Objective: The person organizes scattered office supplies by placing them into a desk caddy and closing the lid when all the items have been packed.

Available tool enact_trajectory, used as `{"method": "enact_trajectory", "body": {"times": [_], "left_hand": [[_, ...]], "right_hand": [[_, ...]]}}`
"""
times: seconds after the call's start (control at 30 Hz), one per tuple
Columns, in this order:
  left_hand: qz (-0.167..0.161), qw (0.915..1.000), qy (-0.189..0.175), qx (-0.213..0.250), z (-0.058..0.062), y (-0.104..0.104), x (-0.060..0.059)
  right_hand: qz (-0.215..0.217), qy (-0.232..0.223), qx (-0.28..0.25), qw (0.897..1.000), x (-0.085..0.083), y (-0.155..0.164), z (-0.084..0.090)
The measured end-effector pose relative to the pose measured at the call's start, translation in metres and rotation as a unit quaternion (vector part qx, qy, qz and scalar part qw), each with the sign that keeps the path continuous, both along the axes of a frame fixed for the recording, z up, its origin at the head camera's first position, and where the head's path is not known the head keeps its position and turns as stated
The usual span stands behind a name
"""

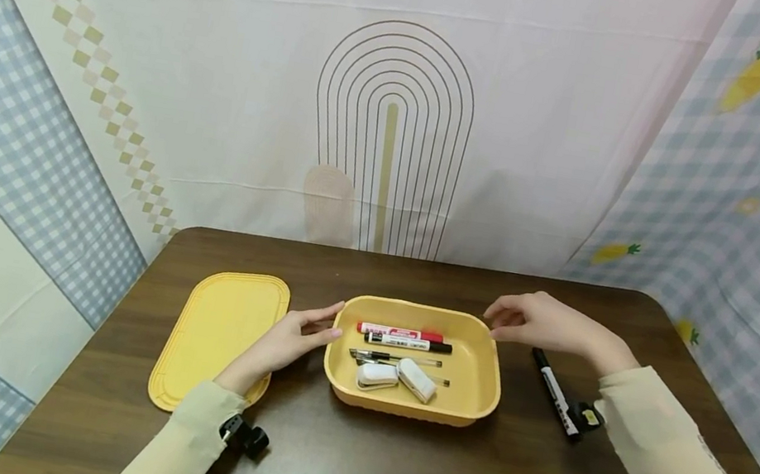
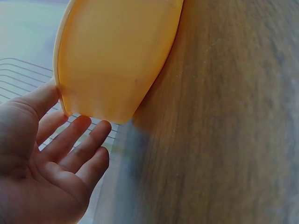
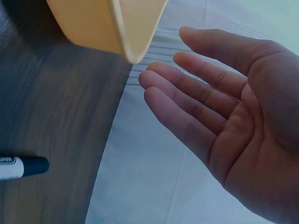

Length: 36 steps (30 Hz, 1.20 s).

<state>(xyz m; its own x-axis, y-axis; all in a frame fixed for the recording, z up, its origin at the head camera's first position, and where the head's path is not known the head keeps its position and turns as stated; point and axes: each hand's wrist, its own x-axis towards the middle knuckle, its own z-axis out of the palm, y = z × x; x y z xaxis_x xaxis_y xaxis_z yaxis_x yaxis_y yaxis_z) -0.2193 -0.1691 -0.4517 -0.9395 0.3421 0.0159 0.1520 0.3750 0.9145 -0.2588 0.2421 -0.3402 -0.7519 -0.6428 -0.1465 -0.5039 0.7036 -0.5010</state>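
Nearest of all, two cream sleeves come in from the near edge of the dark wooden table (image 1: 386, 473), each with a small black wrist camera strapped on.

Risks first. Both hands flank the yellow tray (image 1: 472, 408) without gripping it: the left hand (image 1: 291, 339) lies with fingers straight and loosely spread, tips at the tray's left wall, and the left wrist view shows them just meeting its rim. The right hand (image 1: 539, 322) hovers near the far right corner, fingers relaxed and apart, holding nothing; in the right wrist view there is a clear gap to the rim. A one-sided push from the left would probably slide or tip the light tray and roll its loose contents. The black-capped marker (image 1: 556, 392) lying on the table right of the tray, under the right forearm, could be knocked by the sleeve and roll off.

Containers, biggest down: the tray sits mid-table, open; its flat yellow lid (image 1: 213, 335) lies apart on the left, under the left wrist. Inside the tray lie a red marker (image 1: 400, 332), a black marker (image 1: 407, 343), a thin pen (image 1: 393, 357), and two small white pieces (image 1: 396, 377), possibly correction tape, touching at the near side.
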Motion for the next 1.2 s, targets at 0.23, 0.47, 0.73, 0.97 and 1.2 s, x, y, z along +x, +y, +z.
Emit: {"method": "enact_trajectory", "body": {"times": [0.23,0.47,0.73,0.97,1.2], "left_hand": [[-0.004,1.0,-0.001,0.005,0.0,-0.001,0.0],[0.002,1.0,-0.001,-0.006,0.0,0.0,0.0],[-0.003,1.0,0.006,-0.006,0.0,-0.001,0.001],[0.0,1.0,-0.003,0.0,0.001,0.0,0.001],[-0.002,1.0,-0.002,0.001,0.001,0.0,0.001]], "right_hand": [[-0.018,0.004,-0.002,1.0,0.0,0.014,-0.005],[-0.035,0.016,-0.012,0.999,0.002,0.025,-0.011],[-0.052,0.025,-0.035,0.998,0.006,0.032,-0.016],[-0.073,0.032,-0.047,0.996,0.006,0.037,-0.022],[-0.102,0.035,-0.05,0.993,0.011,0.046,-0.029]]}}
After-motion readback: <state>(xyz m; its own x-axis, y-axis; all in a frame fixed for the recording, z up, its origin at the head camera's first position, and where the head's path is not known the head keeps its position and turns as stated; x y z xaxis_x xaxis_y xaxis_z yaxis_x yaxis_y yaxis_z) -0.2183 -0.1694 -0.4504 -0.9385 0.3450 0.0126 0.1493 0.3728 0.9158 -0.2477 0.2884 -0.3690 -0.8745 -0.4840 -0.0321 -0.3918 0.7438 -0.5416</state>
